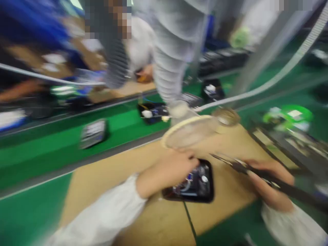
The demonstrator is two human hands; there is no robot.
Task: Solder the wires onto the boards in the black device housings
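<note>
several bare-handed moments like this reward a steady hold: two hands work over a shallow black rectangular tray (191,186) on a tan board counter (143,218). the left hand (166,172) lies along the tray, its grip loose and unclenched, while the right hand (269,184) clenches a slim black-handled metal tool (238,166), tips aimed toward the tray. inside sit small blue and silver electronic parts (188,186). more black trays (153,112) lie on a green conveyor belt (51,160) beyond.
</note>
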